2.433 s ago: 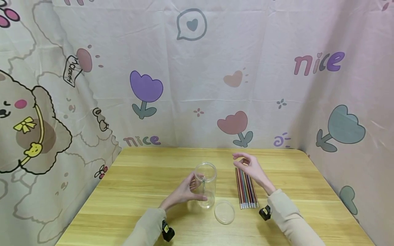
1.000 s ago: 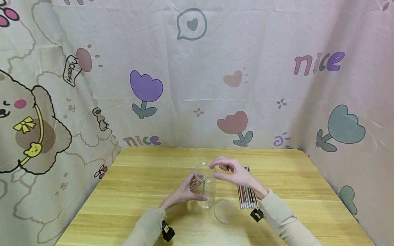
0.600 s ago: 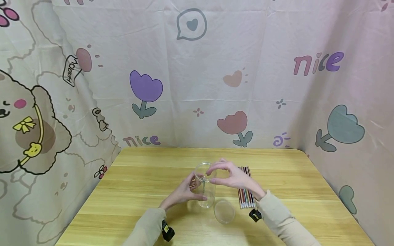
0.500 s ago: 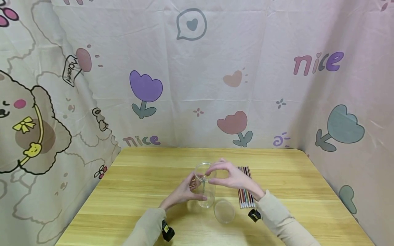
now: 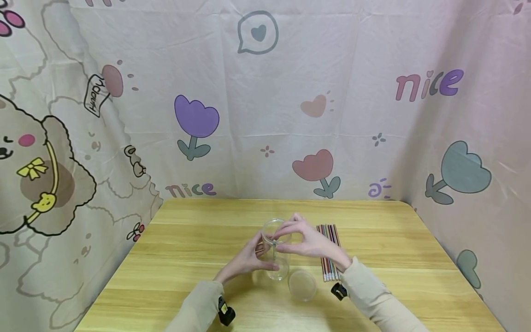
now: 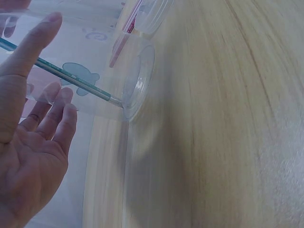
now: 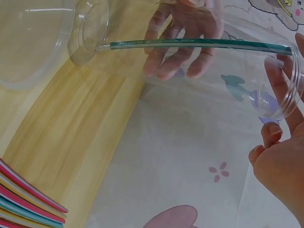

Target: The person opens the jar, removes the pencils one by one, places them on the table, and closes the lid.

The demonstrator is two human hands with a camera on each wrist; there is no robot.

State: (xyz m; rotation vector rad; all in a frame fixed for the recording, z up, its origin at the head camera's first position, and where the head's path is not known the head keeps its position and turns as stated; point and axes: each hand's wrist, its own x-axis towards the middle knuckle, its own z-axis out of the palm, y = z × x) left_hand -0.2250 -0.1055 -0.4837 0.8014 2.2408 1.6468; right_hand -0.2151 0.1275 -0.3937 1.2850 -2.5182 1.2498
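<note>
My left hand holds a tall clear plastic jar upright on the table, thumb and fingers around its side. Inside the jar leans a single green pencil, its silvery end down at the bottom and its other end near the mouth. My right hand is at the jar's rim, thumb and index finger apart. In the right wrist view one fingertip overlaps the pencil's upper end just inside the mouth. A clear round lid lies beside the jar's base.
A row of several colored pencils lies on the wooden table right of the jar, partly hidden under my right wrist. A printed curtain hangs behind the table's back edge.
My right hand has moved left from above the pencil row to the jar's mouth, its index finger lowering at the rim. The left hand and jar have stayed in place.
</note>
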